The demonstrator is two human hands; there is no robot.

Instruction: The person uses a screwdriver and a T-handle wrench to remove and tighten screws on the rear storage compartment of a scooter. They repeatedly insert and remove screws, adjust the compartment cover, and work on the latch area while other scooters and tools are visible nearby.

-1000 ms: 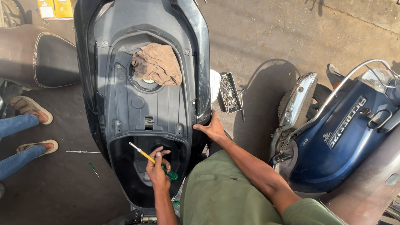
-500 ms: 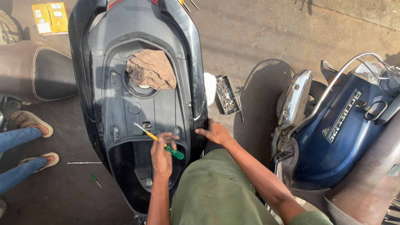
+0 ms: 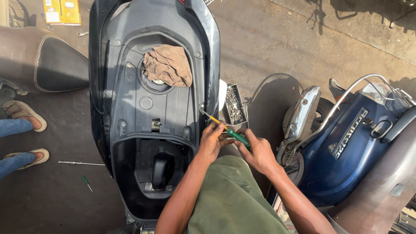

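Feet: sandalled feet (image 3: 26,116) of another person stand at the far left, by a brown detached seat (image 3: 47,65).
Floor: thin metal rod (image 3: 81,163) and small green-handled tool (image 3: 87,183) lie loose on the concrete floor (image 3: 303,47), near the scooter's left flank.
Scooter: dark scooter body (image 3: 151,108), seat off, open storage well at the near end; brown rag (image 3: 168,65) stuffed over the round opening higher up.
Left hand: left hand (image 3: 212,139) is curled, fingers closed around the yellow shaft of the screwdriver (image 3: 227,129), steadying it at the scooter's right edge.
Right hand: right hand (image 3: 259,152) is wrapped shut on the green handle, just beside the left.
Tip: angled up and left toward the panel's right rim; whether it sits in a screw head, I cannot tell.
Tray: small metal tray of screws (image 3: 235,105) rests on the floor just beyond both hands.
Blue scooter: blue scooter (image 3: 359,143) parked close on the right.
Risk: slanted shaft could skid off and scratch the plastic; an elbow or freed screw could land in that tray or roll into the well.
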